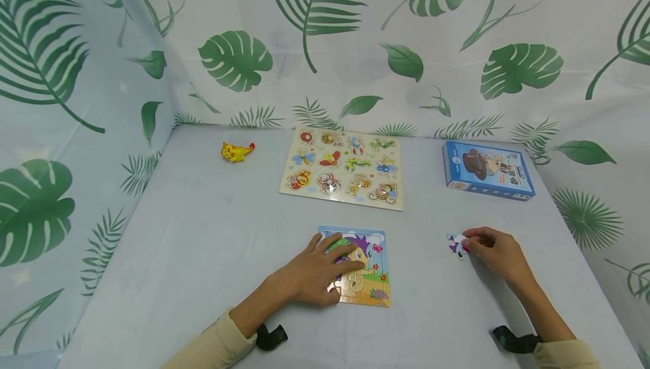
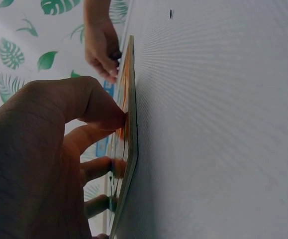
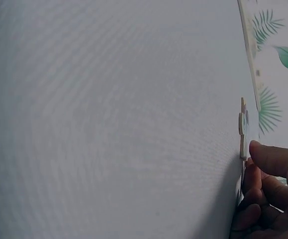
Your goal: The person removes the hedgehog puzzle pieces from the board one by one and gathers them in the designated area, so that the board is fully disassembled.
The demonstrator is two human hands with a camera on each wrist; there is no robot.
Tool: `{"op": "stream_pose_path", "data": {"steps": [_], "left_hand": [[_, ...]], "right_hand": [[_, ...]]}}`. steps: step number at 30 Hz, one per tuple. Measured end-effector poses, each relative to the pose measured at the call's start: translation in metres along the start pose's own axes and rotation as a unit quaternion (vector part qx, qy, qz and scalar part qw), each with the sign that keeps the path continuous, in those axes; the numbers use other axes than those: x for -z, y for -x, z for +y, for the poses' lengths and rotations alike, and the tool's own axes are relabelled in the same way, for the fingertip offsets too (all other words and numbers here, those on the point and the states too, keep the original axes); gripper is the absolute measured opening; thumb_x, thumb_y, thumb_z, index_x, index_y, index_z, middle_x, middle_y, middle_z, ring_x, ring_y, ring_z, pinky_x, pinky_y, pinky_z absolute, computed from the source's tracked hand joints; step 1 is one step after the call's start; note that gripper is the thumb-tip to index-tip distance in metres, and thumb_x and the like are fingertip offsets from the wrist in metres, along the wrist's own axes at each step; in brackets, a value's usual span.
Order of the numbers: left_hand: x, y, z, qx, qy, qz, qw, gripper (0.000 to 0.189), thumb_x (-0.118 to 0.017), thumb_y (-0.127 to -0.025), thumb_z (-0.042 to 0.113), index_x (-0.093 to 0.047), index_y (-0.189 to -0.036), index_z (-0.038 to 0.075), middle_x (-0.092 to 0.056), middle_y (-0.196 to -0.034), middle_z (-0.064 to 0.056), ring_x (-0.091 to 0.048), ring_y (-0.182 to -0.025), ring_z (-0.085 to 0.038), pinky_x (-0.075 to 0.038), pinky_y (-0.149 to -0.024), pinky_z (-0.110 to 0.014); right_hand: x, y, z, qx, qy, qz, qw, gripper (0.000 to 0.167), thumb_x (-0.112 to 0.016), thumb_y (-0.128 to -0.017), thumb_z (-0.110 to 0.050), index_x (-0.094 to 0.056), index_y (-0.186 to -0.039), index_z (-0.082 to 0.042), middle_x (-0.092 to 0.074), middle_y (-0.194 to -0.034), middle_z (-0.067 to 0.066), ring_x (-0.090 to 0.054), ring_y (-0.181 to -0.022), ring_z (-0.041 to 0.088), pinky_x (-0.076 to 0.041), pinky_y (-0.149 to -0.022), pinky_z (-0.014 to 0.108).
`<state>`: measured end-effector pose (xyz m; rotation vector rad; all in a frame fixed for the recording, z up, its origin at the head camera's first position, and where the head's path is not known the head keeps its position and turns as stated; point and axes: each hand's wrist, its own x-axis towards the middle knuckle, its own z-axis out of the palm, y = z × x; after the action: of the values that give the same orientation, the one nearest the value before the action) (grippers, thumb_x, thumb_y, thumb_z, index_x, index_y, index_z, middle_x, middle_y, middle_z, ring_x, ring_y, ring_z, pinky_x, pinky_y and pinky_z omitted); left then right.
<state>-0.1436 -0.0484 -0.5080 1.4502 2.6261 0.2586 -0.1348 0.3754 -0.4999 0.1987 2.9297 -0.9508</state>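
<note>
My left hand [image 1: 317,273] rests with spread fingers on a small square jigsaw puzzle [image 1: 378,287], a cartoon scene in a wooden tray. It covers the puzzle's left part. In the left wrist view the thumb and fingertips touch the top face of the puzzle [image 2: 131,119], seen edge-on. Off to the right, my right hand [image 1: 495,253] pinches a jigsaw piece [image 1: 455,246], white and purple with a printed eye, between thumb and fingers. The right wrist view shows the piece [image 3: 242,129] edge-on, close over the white tabletop, beyond the thumb tip.
Behind the small puzzle lies a larger wooden board [image 1: 340,168] with insect pictures. A blue box [image 1: 487,170] stands at the back right, a yellow cat-like figure [image 1: 236,152] at the back left. Leaf-print cloth [image 1: 355,87] hangs around the white table [image 1: 203,245].
</note>
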Motion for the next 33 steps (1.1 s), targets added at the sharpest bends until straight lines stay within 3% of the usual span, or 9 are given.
{"op": "stream_pose_path", "data": {"steps": [6,9,12,15,20,26,33], "left_hand": [[0.000,0.000,0.000,-0.005,-0.001,0.002,1.0000,0.067,-0.060,-0.085,0.038,-0.042,-0.150,0.035,-0.030,-0.157,0.000,-0.018,-0.146,-0.033,-0.020,-0.109,-0.062],[-0.001,0.000,0.000,-0.007,0.000,0.003,1.0000,0.068,-0.060,-0.085,0.038,-0.042,-0.150,0.035,-0.030,-0.157,0.000,-0.018,-0.146,-0.033,-0.020,-0.109,-0.062],[-0.002,0.001,-0.001,-0.005,0.001,0.003,1.0000,0.068,-0.059,-0.085,0.038,-0.041,-0.150,0.036,-0.030,-0.158,0.000,-0.018,-0.146,-0.033,-0.019,-0.109,-0.062],[-0.001,0.001,-0.001,-0.002,0.005,0.003,1.0000,0.068,-0.060,-0.085,0.037,-0.042,-0.150,0.036,-0.030,-0.157,0.000,-0.018,-0.146,-0.033,-0.019,-0.109,-0.062],[0.000,0.000,-0.001,-0.004,0.005,0.003,1.0000,0.068,-0.061,-0.084,0.039,-0.043,-0.149,0.036,-0.031,-0.156,0.000,-0.020,-0.145,-0.034,-0.021,-0.108,-0.062],[0.000,-0.001,-0.001,-0.003,-0.002,0.001,1.0000,0.068,-0.061,-0.084,0.041,-0.043,-0.149,0.037,-0.034,-0.154,-0.002,-0.022,-0.143,-0.034,-0.022,-0.108,-0.061],[-0.001,0.000,-0.002,-0.009,-0.004,0.013,0.9999,0.068,-0.061,-0.084,0.041,-0.042,-0.149,0.038,-0.036,-0.148,-0.003,-0.029,-0.137,-0.032,-0.023,-0.108,-0.058]], "right_hand": [[0.002,0.004,-0.004,-0.015,-0.016,0.003,0.9998,0.041,-0.057,-0.100,-0.034,-0.067,-0.118,0.001,-0.064,-0.104,0.016,-0.052,-0.089,0.025,-0.044,-0.064,0.019],[-0.001,0.006,-0.016,-0.013,-0.023,0.009,0.9996,0.045,-0.057,-0.100,-0.039,-0.066,-0.119,0.001,-0.063,-0.101,0.014,-0.051,-0.085,0.024,-0.045,-0.061,0.022],[-0.009,0.006,-0.038,0.018,-0.018,0.008,0.9996,0.039,-0.059,-0.100,-0.034,-0.067,-0.117,0.000,-0.060,-0.091,0.011,-0.051,-0.078,0.023,-0.044,-0.055,0.026],[-0.023,0.006,-0.066,0.074,-0.005,0.003,0.9972,0.030,-0.063,-0.098,-0.025,-0.068,-0.115,-0.001,-0.059,-0.087,0.007,-0.051,-0.075,0.021,-0.043,-0.053,0.027],[-0.051,0.008,-0.108,0.128,-0.004,-0.029,0.9914,0.024,-0.070,-0.092,-0.016,-0.071,-0.111,-0.002,-0.060,-0.087,0.001,-0.051,-0.073,0.018,-0.043,-0.053,0.027],[-0.077,0.006,-0.145,0.115,0.004,-0.083,0.9899,0.025,-0.074,-0.089,-0.020,-0.073,-0.108,-0.005,-0.057,-0.080,-0.003,-0.049,-0.070,0.017,-0.042,-0.055,0.027],[-0.098,0.004,-0.163,0.118,0.016,-0.116,0.9861,0.021,-0.075,-0.087,-0.019,-0.075,-0.103,-0.005,-0.056,-0.076,-0.004,-0.049,-0.069,0.015,-0.042,-0.059,0.029]]}}
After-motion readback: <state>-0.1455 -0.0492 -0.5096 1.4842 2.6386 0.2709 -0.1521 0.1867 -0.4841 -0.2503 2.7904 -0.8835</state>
